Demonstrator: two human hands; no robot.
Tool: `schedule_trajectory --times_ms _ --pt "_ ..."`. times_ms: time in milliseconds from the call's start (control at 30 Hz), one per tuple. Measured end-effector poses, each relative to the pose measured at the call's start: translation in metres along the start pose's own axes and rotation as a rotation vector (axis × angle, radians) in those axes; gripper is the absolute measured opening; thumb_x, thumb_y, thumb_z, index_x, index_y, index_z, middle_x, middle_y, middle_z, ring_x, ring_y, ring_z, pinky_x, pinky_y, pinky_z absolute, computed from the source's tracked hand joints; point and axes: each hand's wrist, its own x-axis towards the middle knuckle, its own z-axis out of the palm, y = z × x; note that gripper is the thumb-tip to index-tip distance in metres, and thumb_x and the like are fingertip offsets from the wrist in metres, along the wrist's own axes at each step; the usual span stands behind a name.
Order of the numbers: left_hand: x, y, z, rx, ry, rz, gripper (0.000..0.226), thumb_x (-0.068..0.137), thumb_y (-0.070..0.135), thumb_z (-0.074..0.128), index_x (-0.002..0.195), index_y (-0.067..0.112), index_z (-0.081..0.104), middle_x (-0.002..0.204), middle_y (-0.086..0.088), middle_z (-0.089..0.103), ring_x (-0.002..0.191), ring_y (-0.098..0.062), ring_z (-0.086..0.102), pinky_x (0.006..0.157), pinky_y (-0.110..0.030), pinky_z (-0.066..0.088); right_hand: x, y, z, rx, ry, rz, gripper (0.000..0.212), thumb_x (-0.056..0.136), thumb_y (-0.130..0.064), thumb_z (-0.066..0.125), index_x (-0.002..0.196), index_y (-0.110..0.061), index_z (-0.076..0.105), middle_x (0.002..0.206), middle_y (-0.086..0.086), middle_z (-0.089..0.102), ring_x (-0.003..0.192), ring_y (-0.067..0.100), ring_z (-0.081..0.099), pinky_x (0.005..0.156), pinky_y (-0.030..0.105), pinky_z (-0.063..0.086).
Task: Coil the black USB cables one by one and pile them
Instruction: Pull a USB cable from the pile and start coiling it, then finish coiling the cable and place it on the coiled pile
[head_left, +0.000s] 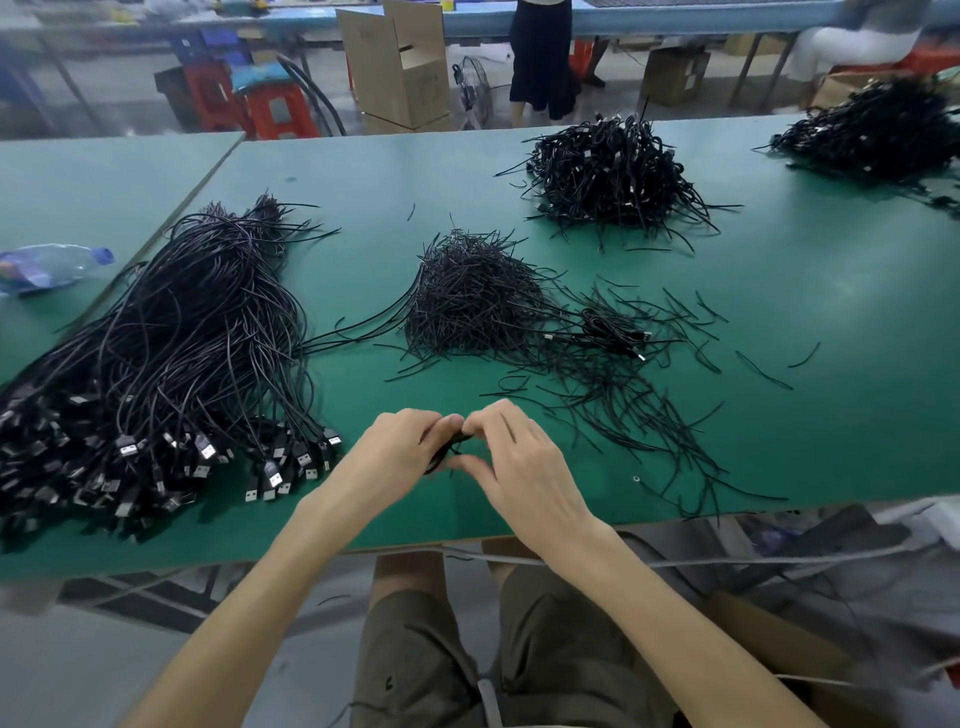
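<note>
Hands | left hand (397, 449) and right hand (519, 457) pinch black cable (445, 448) | carton (400, 78) print illegible

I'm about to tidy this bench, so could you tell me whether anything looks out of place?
A plastic bottle lies on its side on the left-hand table. One coiled cable sits among the loose ties, apart from the coiled pile further back. Ties also straggle toward the near edge.

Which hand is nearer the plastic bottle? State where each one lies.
Left. The left hand lies right of the plastic bottle and nearer the person; the right hand is farther right still. Both grip one black cable.
</note>
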Motion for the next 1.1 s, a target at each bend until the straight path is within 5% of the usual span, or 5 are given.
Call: schedule_trajectory --times_ms 133,300,500,833,1100 --pt "-0.002 0.000 0.004 0.070 0.023 0.071 0.049 0.105 0.047 0.045 0.073 0.011 0.056 0.060 -0.003 0.055 0.055 -0.024 0.047 0.053 -0.036 0.037 0.004 0.009 -0.007 -0.069 -0.072 0.007 0.045 0.090 -0.030 0.071 0.128 -0.010 0.063 0.125 0.005 0.060 0.119 0.025 0.053 0.102 0.035 0.042" --pt "0.000 -0.001 0.004 0.096 0.049 0.224 0.036 0.102 0.048 0.048 0.087 0.021 0.065 0.080 0.006 0.059 0.075 -0.012 0.054 0.071 -0.032 0.043 0.009 0.031 -0.014 -0.041 -0.091 -0.023 0.009 0.093 -0.018 0.070 0.097 -0.010 0.072 0.097 0.001 0.068 0.089 0.022 0.062 0.086 0.037 0.044" --pt "0.000 -0.017 -0.002 -0.136 0.447 0.160 0.027 0.103 0.040 0.049 0.123 0.024 0.057 0.117 0.013 0.048 0.108 0.004 0.052 0.098 -0.023 0.040 0.031 0.087 -0.037 0.190 0.074 0.464 0.011 0.099 -0.012 0.062 0.103 -0.007 0.071 0.097 -0.003 0.062 0.088 0.013 0.059 0.090 0.032 0.050" --pt "0.002 -0.077 -0.002 0.652 0.283 -0.201 0.032 0.099 0.032 0.060 0.121 0.009 0.057 0.128 -0.014 0.050 0.116 -0.032 0.046 0.096 -0.041 0.041 0.069 0.189 -0.059 0.125 0.176 0.828 0.023 0.102 -0.015 0.058 0.113 0.000 0.071 0.112 0.016 0.069 0.107 0.026 0.059 0.092 0.030 0.041" --pt "0.005 -0.104 -0.035 0.489 0.055 -0.141 0.039 0.097 0.028 0.066 0.133 0.012 0.061 0.134 -0.006 0.054 0.122 -0.025 0.045 0.105 -0.036 0.039 0.055 0.192 -0.046 0.208 0.123 0.918 0.043 0.102 -0.021 0.057 0.140 -0.003 0.053 0.132 0.012 0.062 0.121 0.026 0.058 0.108 0.040 0.045"
